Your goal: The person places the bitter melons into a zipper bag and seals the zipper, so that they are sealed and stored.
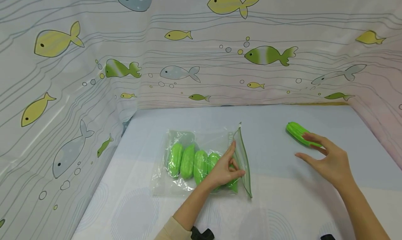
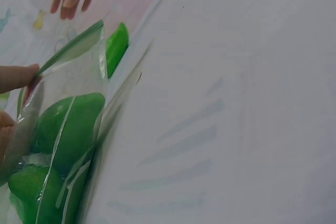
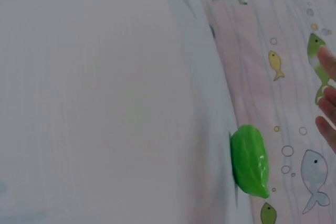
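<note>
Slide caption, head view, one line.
Left hand touches a clear bag of green vegetables near its opening; right hand, fingers spread, hovers by a loose green vegetable.

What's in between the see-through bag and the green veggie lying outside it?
Nothing but bare, pale tabletop. The head view shows that stretch, from the open edge of the see-through bag across to the loose green veggie.

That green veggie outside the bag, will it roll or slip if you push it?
The veggie may roll, since its sides look rounded. It might veer, because one end tapers to a point. Its shiny skin could be slippery.
</note>
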Demonstrator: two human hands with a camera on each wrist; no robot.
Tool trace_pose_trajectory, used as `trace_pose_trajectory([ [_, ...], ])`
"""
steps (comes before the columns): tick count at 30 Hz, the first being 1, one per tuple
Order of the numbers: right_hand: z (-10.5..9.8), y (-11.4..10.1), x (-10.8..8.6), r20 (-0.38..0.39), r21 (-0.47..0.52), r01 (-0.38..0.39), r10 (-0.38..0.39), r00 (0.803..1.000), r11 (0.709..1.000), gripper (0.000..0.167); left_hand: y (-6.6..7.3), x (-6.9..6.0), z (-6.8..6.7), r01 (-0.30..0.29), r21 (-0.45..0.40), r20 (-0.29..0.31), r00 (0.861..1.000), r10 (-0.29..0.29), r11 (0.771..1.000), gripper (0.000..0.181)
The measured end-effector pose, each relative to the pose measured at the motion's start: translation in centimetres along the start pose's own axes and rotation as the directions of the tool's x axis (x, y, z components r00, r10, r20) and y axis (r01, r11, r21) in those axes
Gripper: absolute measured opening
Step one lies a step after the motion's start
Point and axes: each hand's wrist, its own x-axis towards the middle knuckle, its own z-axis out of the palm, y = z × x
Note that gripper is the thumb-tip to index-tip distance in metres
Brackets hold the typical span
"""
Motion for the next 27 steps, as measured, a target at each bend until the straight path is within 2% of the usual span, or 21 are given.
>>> trace_pose_trajectory([
  [10, -0.1, 1.1, -0.2, -0.005, 0.019, -0.055, 0.056, 0.998, 0.998, 0.083, 0.1, 0.0, 0.0, 0.001, 0.006, -0.003, 1.0, -0.001, 1.0, 0.101],
  [20, -0.2, 1.4, -0.3, -0.015, 0.013, -0.038, 0.038, 0.999, 0.999, 0.083, 0.0, 0.0, 0.0, -0.003, 0.004, -0.003, 1.0, 0.003, 1.0, 0.101],
  [27, -0.4, 1.3, -0.2, -0.006, -0.024, -0.059, 0.059, 0.998, 0.998, 0.082, 0.0, 0.0, 0.0, 0.0, -0.002, -0.002, 1.0, 0.0, 1.0, 0.101],
])
